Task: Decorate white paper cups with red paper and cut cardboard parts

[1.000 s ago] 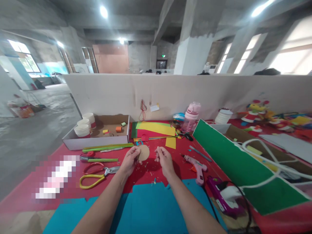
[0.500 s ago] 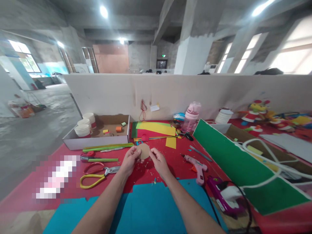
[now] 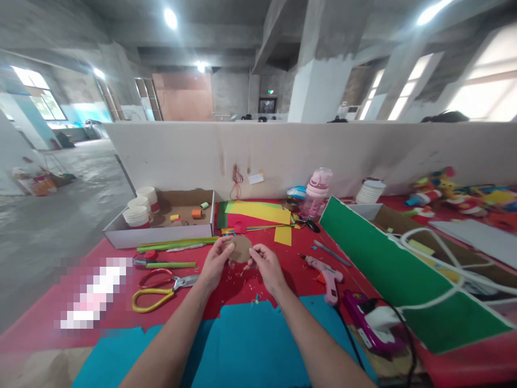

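Between both hands is a round brown cardboard disc [image 3: 241, 249], held above the red tabletop. My left hand [image 3: 215, 264] pinches its left edge with thumb and fingers. The right edge is gripped by my right hand [image 3: 266, 267], thumb on the near face. Scissors [image 3: 161, 293] with red and yellow handles lie left of my left hand. A pink glue gun [image 3: 328, 277] rests to the right of my right hand. Small scraps are scattered below the disc, and blue sheets [image 3: 246, 345] lie under the forearms.
A shallow box [image 3: 161, 236] with paper cups stands at the back left. Coloured paper [image 3: 258, 213] and a pink bottle [image 3: 318, 191] are at the back. On the right are a green-sided box [image 3: 388, 269] and a purple power strip [image 3: 374, 331] with cables.
The disc has tilted and shifted slightly right between my hands. My right hand's fingers have curled in further around its edge. At the far right, a colourful toy has changed position.
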{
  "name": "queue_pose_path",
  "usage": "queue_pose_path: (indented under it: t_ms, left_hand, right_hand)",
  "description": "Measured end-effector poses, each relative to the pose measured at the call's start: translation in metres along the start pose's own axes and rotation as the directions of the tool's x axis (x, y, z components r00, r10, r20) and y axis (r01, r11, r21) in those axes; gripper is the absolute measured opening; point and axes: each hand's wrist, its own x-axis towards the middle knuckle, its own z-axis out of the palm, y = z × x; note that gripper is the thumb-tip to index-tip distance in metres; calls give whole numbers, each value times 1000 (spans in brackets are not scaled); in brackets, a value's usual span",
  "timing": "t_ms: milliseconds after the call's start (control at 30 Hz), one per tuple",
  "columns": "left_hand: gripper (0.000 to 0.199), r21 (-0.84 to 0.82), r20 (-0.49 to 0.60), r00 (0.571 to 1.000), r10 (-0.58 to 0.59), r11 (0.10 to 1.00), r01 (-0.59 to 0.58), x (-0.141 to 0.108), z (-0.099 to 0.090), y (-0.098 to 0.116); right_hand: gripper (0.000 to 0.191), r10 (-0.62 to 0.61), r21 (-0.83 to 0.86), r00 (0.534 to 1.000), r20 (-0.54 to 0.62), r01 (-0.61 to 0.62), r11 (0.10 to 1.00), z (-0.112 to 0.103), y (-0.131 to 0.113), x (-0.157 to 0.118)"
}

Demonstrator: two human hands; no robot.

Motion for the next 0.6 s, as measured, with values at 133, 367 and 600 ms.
queue_pose_path:
  t_ms: [133, 367, 600]
  left_hand:
    - [44, -24, 7, 1000, -20, 999, 20, 0, 2, -4]
    - [41, 3, -51, 999, -16, 1000, 16, 4, -4, -7]
    - [39, 60, -16, 1000, 11, 998, -10, 4, -4, -6]
  right_hand:
    - [31, 58, 124, 998, 40, -62, 990, 4, 2, -1]
    - [31, 45, 79, 999, 30, -48, 996, 3, 2, -1]
    - [29, 45, -29, 999, 3, -45, 999, 0, 6, 2]
